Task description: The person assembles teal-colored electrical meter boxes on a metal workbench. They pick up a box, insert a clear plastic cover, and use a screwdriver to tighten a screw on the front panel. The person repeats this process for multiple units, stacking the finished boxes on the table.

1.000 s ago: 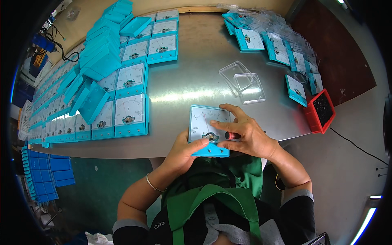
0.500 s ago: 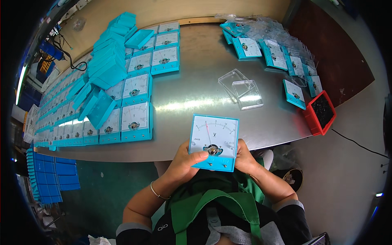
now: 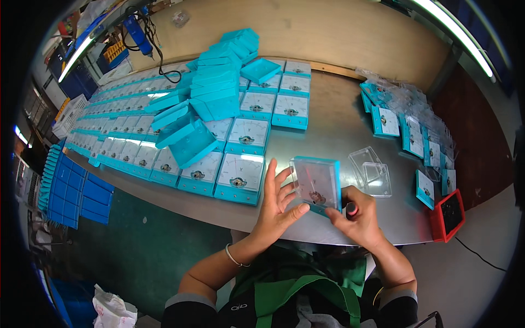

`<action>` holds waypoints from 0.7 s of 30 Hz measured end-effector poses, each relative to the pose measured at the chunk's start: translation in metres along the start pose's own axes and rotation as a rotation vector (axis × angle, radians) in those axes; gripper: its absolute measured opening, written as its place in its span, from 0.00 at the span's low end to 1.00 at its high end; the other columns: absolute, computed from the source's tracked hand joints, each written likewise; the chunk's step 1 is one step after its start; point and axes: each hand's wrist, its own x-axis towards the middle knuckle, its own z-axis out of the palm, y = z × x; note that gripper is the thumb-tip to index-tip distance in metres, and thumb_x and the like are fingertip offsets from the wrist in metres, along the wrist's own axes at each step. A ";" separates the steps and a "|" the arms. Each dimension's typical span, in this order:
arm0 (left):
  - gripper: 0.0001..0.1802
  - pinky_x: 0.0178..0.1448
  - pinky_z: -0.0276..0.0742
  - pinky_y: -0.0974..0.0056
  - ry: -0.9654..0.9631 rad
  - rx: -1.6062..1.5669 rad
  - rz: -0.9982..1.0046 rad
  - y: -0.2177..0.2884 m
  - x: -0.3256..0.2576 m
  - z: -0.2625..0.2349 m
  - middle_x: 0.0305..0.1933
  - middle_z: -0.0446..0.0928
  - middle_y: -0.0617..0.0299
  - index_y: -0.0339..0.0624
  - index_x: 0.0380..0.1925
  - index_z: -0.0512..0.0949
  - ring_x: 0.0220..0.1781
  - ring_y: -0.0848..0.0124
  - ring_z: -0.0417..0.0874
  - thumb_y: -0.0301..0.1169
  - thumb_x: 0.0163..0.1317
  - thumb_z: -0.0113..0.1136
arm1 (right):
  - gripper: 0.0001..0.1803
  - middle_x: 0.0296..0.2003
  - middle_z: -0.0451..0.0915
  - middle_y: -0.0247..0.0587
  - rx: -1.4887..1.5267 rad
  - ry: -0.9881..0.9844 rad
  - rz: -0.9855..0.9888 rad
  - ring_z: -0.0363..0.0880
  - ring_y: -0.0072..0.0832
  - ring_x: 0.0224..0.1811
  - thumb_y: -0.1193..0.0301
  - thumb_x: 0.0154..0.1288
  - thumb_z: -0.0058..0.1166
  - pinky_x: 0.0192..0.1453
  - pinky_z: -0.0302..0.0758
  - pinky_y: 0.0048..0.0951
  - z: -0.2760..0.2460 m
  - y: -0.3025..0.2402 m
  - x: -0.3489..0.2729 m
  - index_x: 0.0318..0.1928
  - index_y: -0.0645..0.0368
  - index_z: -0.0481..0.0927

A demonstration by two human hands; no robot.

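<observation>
A square blue panel meter [image 3: 316, 183] with a white dial face is held upright just above the table's near edge. My right hand [image 3: 358, 218] grips its lower right corner and also holds a small dark tool with a red tip [image 3: 350, 209]. My left hand [image 3: 276, 203] is spread open against the meter's left side, thumb touching its lower edge. Two clear plastic covers [image 3: 372, 170] lie on the grey table [image 3: 333, 128] just right of the meter.
Rows of finished blue meters [image 3: 240, 177] fill the table's left half, with loose blue housings [image 3: 188, 142] piled on them. More meters in clear bags [image 3: 407, 128] lie at the right. A red tray [image 3: 448, 216] sits at the right edge. Blue bins [image 3: 71, 191] stand on the floor at left.
The meter has been turned from facing me to standing edge-on and shifted right. My left hand has let go its grip and now lies open against the side.
</observation>
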 end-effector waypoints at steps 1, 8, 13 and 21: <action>0.57 0.66 0.61 0.56 0.014 -0.016 0.094 0.002 0.005 -0.002 0.69 0.47 0.51 0.47 0.70 0.33 0.66 0.59 0.61 0.31 0.53 0.67 | 0.13 0.18 0.67 0.37 -0.103 -0.003 -0.190 0.68 0.25 0.19 0.72 0.49 0.65 0.23 0.67 0.26 0.006 -0.009 0.014 0.30 0.62 0.73; 0.61 0.64 0.66 0.55 0.091 -0.244 -0.087 0.020 -0.002 -0.046 0.63 0.60 0.54 0.51 0.70 0.41 0.63 0.61 0.67 0.46 0.42 0.73 | 0.11 0.20 0.74 0.40 0.618 -0.445 -0.106 0.71 0.26 0.16 0.68 0.54 0.64 0.21 0.68 0.24 0.045 -0.037 0.096 0.30 0.63 0.78; 0.64 0.63 0.68 0.50 -0.180 -0.347 -0.156 0.020 -0.041 -0.062 0.66 0.57 0.45 0.57 0.69 0.45 0.63 0.54 0.68 0.52 0.33 0.76 | 0.07 0.45 0.75 0.46 -0.048 -0.113 -0.581 0.79 0.36 0.29 0.75 0.55 0.56 0.31 0.76 0.33 0.142 -0.030 0.173 0.36 0.56 0.82; 0.65 0.61 0.69 0.48 -0.284 -0.392 -0.190 0.029 -0.055 -0.056 0.68 0.53 0.38 0.60 0.69 0.46 0.63 0.49 0.68 0.52 0.32 0.77 | 0.05 0.39 0.73 0.42 -0.192 -0.151 -0.653 0.77 0.42 0.33 0.76 0.52 0.58 0.35 0.75 0.38 0.150 -0.035 0.173 0.32 0.57 0.80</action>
